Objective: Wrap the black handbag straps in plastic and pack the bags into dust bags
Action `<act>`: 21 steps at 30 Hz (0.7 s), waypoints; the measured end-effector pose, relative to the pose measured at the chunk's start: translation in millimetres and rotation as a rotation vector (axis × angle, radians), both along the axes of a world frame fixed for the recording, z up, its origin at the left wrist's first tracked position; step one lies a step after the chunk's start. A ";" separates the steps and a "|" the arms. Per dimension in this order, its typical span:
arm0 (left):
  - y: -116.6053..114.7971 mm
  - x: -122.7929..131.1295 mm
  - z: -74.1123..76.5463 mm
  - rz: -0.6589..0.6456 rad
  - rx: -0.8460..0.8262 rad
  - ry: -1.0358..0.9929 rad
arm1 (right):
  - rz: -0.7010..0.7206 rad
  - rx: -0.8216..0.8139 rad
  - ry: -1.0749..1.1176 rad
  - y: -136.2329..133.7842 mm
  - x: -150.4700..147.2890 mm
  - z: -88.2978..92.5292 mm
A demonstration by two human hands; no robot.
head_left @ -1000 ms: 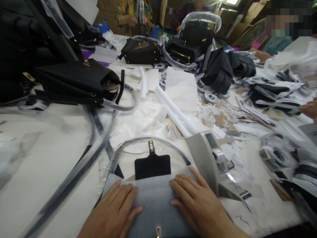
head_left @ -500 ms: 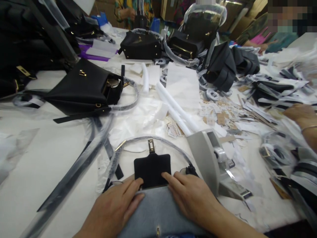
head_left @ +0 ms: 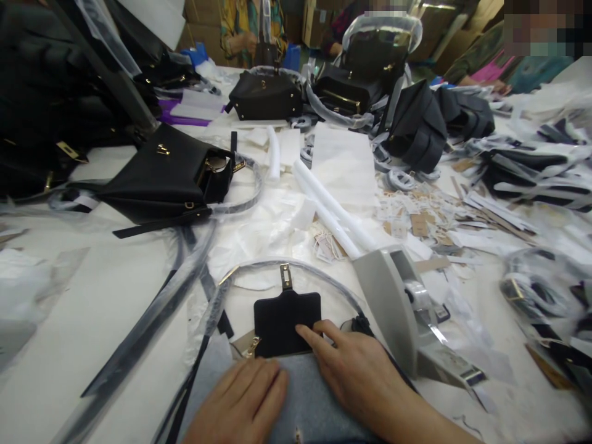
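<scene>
Table — right hand over flap edge

The rectangular black flap at six o'clock looks like smooth matt leather, its slotted gold clasp shiny metal; the angular grey tape dispenser at four, dull plastic; the long plastic-wrapped dark strap at eight, glossy.

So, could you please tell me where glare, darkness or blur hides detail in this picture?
Head view: whitish glare on the nearest plastic-wrapped handle; head view, far left: black bags sinking into darkness; head view, midway: hang tags too soft to read; head view, top right: heavy pixelation.
</scene>
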State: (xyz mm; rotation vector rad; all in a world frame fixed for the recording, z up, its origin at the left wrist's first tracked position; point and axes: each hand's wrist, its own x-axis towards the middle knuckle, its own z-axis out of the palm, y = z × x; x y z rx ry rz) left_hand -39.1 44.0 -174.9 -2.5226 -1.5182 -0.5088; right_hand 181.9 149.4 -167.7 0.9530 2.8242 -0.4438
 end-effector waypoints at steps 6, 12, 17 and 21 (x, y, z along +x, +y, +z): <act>-24.5 3.6 -7.5 -0.110 -0.008 0.086 | -0.026 -0.035 0.045 0.0 1.8 0.2; -42.8 7.4 0.0 -0.067 -0.104 0.143 | -0.049 0.003 0.095 0.2 0.8 2.9; -52.3 11.1 -8.0 -0.018 -0.286 0.043 | -0.063 0.031 0.158 -1.2 4.7 3.6; -53.1 15.7 -17.1 0.005 -0.313 0.018 | -0.119 0.016 0.288 6.6 0.3 8.1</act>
